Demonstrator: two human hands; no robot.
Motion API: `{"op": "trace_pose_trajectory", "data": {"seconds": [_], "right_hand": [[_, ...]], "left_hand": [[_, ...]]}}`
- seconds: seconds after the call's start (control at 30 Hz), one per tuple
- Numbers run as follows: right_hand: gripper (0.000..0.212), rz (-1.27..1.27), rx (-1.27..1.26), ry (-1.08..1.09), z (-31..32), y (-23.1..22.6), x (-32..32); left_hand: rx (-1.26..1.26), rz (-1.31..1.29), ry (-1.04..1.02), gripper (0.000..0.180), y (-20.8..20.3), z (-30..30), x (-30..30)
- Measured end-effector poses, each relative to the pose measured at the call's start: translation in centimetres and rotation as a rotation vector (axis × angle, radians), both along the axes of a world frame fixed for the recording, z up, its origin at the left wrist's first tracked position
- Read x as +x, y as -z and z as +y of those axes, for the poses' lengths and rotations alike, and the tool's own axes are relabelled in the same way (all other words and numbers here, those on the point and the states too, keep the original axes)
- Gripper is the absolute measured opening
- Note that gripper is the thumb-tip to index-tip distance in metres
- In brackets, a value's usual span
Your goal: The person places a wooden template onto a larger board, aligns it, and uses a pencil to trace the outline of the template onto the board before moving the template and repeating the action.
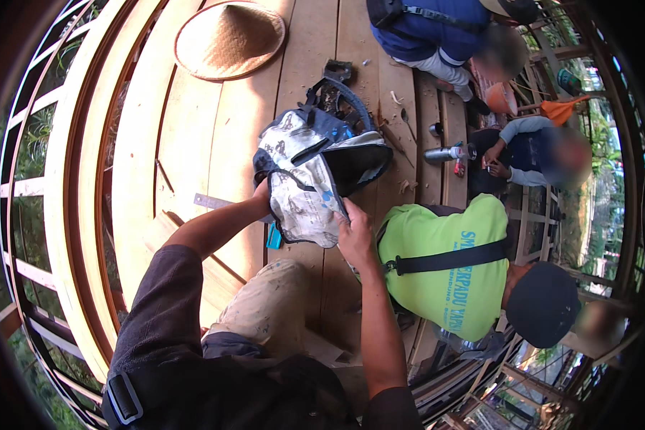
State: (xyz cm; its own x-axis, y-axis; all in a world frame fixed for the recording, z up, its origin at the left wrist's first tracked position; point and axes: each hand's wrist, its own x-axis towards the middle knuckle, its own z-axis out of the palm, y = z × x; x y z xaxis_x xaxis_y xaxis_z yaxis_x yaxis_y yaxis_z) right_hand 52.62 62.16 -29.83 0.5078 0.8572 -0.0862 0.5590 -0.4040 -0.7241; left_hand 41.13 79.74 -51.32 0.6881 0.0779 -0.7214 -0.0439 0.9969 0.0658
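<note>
So the thing both hands are busy with is a slouchy off-white and navy fabric backpack (312, 188), sitting near the middle of the view over a pale wooden plank floor (193, 136). Can't tell whether it's resting on the boards or lifted a bit.

It looks well worn: off-white panels with dark greyish marks (print or stains, no idea), a few bright blue spots, dark piping, and a navy strap looping out around 12 to 1 o'clock. Over at 3 o'clock it gapes open, and the inside is just black shadow. The whole body is creased and saggy.

The right hand (357, 235) is at the bag's 5 o'clock, grip closed on the rim of the opening. The left hand (263, 190) comes in at 8 o'clock and mostly vanishes behind the fabric, so can't tell what its grip is doing.

Around the bag: a cone-shaped woven straw hat (231, 39) at 11, a flat grey metal ruler (211, 201) between 8 and 9, a small teal object (274, 235) at 7, a silvery cylindrical bottle (441, 154) near 3, and a co-worker in a lime-green shirt (437, 287) at 4.
</note>
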Motion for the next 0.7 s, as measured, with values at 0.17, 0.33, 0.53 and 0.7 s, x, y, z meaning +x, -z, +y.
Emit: {"op": "trace_pose_trajectory", "data": {"seconds": [0.17,0.33,0.53,0.7], "right_hand": [[0.038,-0.223,0.149,0.051,0.3,-1.4,-2.7],[0.04,-0.252,0.087,0.189,-4.1,-2.4,-5.8],[0.047,-0.134,0.337,0.315,-11.0,-0.1,-13.8],[0.047,-0.011,0.327,0.503,-21.7,-4.9,-19.7]], "left_hand": [[0.737,-0.631,0.071,0.047,3.1,1.1,-6.5],[2.165,0.048,0.814,0.056,-6.5,-3.4,-7.6],[2.263,-0.092,1.032,0.06,3.9,-1.9,-7.2],[2.695,0.09,1.596,0.07,7.6,-0.3,-6.7]]}}
